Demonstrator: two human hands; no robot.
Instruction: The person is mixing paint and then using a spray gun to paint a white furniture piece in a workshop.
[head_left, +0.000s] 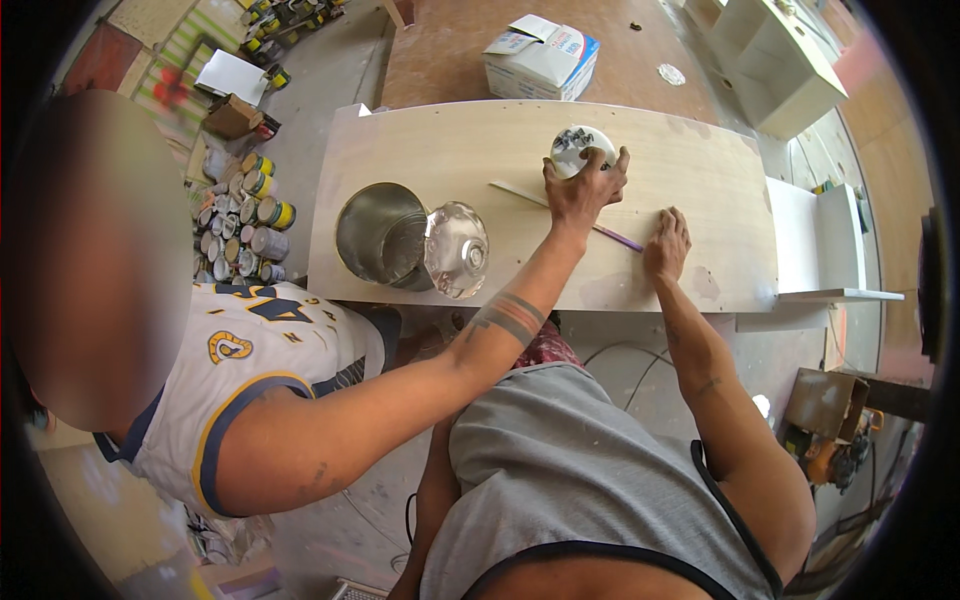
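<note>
My right hand (668, 243) rests on the pale wooden board (730, 190), fingers slightly bent and apart, with nothing visible in it. Beside it is the purple end of a thin stick (620, 238), which runs left beneath a co-worker's wrist. My left arm hangs at my side; its hand lies outside the picture. The co-worker's hand (590, 185) reaches in from the left and grips a round white tub (581, 150) with dark marks on top. An open silver can (375, 235) stands on the board's left part, a shiny metal lid (458, 252) leaning against its right side.
A white and blue cardboard box (540, 62) sits beyond the board. At left the co-worker (290, 350) stands close to me, with several paint cans (240, 225) on the floor behind. White cabinet pieces (815, 235) flank the right; a power tool (830, 460) lies lower right.
</note>
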